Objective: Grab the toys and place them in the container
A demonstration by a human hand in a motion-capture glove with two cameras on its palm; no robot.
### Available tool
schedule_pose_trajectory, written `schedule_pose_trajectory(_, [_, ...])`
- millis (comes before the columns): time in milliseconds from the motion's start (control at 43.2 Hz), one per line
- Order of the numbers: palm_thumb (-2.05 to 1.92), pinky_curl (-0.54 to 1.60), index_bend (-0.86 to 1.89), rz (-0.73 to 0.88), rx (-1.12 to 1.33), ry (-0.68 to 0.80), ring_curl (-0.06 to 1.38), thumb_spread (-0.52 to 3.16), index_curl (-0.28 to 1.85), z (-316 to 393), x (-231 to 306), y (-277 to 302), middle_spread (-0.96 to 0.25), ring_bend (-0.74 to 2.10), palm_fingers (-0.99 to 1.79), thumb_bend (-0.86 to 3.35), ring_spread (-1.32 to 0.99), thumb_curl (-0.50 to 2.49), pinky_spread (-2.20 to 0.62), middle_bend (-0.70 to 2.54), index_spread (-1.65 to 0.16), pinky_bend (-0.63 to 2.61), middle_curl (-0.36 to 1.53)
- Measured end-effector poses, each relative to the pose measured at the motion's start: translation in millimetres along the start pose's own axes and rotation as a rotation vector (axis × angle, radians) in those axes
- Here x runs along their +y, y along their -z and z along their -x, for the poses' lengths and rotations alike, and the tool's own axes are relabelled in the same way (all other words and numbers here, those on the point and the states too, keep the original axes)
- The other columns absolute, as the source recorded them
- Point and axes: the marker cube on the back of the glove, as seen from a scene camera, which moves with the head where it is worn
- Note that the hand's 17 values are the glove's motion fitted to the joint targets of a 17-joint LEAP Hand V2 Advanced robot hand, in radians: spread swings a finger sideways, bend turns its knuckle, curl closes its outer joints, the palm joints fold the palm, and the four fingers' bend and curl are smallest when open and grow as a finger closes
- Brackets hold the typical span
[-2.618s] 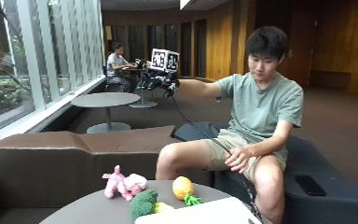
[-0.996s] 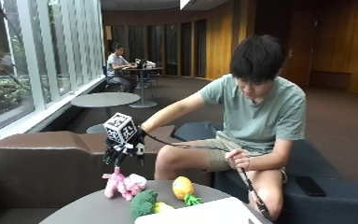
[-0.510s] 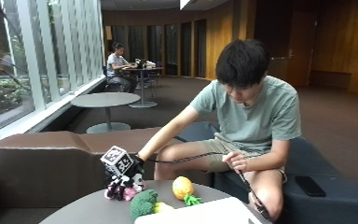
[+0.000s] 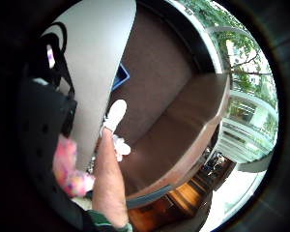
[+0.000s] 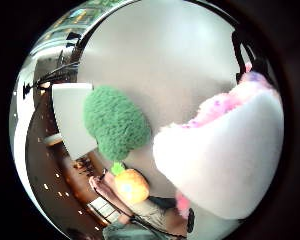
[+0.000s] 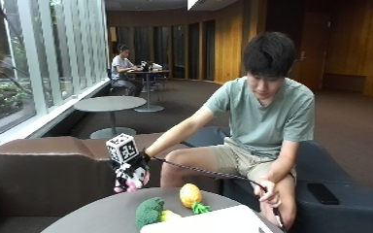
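1. Outside view: the seated person's gloved right hand [image 6: 131, 171] holds a pink and white plush toy [image 6: 133, 182] lifted clear above the far edge of the round grey tabletop [image 6: 102, 219]. The grip is wrapped round the toy. A green broccoli toy [image 6: 149, 211] and an orange pineapple toy [image 6: 190, 195] lie on the tabletop near its near edge, just beside a white container [image 6: 206, 222] at that edge.
2. Right thumb side palm view: the plush toy [image 5: 225, 150] fills the space close to the palm; beyond it the broccoli toy [image 5: 116, 122] and pineapple toy [image 5: 131, 185] lie on the tabletop [image 5: 170, 60].
3. Right little finger side palm view: a pink part of the plush toy [image 4: 67, 169] shows against the glove, above the tabletop [image 4: 99, 58].
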Motion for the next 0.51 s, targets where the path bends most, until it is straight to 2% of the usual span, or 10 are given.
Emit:
schedule_pose_trajectory(69, [0.6,0.43,0.52,-0.037,0.09,0.101,0.43,0.88,0.46,1.3,8.7,24.4,-0.17,0.81,0.91,0.12,-0.41,0.64,-0.29,0.77,-0.2,0.97,0.44])
schedule_pose_trajectory(185, [0.6,0.45,0.56,-0.087,0.091,0.127,0.47,0.8,0.51,24.9,24.3,69.9,-0.18,0.85,0.89,0.11,-0.45,0.69,-0.31,0.82,-0.19,1.01,0.49])
schedule_pose_trajectory(371, [0.61,0.48,0.62,-0.211,0.108,0.231,0.52,0.71,0.58,101.3,51.7,164.6,-0.19,0.91,0.86,0.08,-0.5,0.75,-0.33,0.89,-0.18,1.06,0.56])
schedule_pose_trajectory(510, [0.61,0.5,0.65,-0.273,0.161,0.289,0.55,0.65,0.62,163.2,71.3,214.4,-0.2,0.94,0.82,0.07,-0.52,0.8,-0.34,0.92,-0.18,1.09,0.61])
